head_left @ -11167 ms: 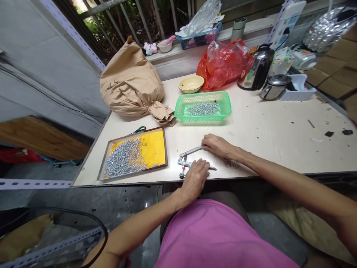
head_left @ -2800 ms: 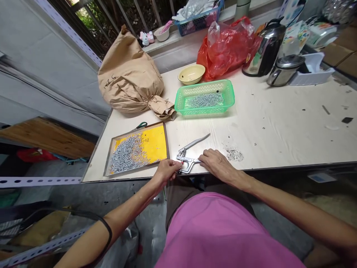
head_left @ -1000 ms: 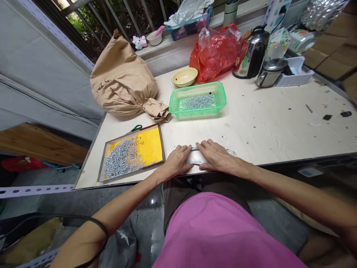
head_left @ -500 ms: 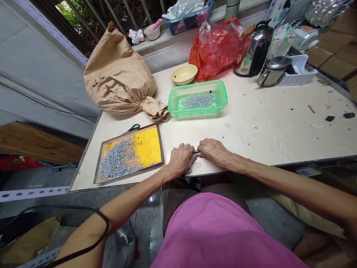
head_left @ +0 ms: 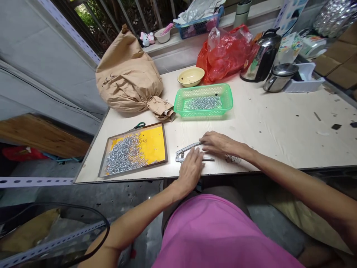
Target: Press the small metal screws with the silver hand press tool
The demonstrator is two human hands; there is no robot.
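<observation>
A metal plier-like hand tool (head_left: 184,153) lies near the front edge of the pale table (head_left: 279,123). My left hand (head_left: 191,170) lies flat over its lower handle, fingers stretched out. My right hand (head_left: 216,142) rests with closed fingers on the tool's upper handle. A yellow-lined tray (head_left: 156,143) with a heap of small metal pieces sits to the left. A green plastic basket (head_left: 203,100) holding more metal pieces stands behind the hands.
A tied brown paper sack (head_left: 128,82) is at the back left, green-handled scissors (head_left: 138,126) behind the tray. A yellow bowl (head_left: 191,76), a red plastic bag (head_left: 225,54), a steel kettle (head_left: 262,56) and a steel pot (head_left: 279,76) stand along the back.
The tool's upper handle has sprung open again and shows between my hands. My left hand slid toward the table edge and flattened; my right hand moved up to the upper handle.
</observation>
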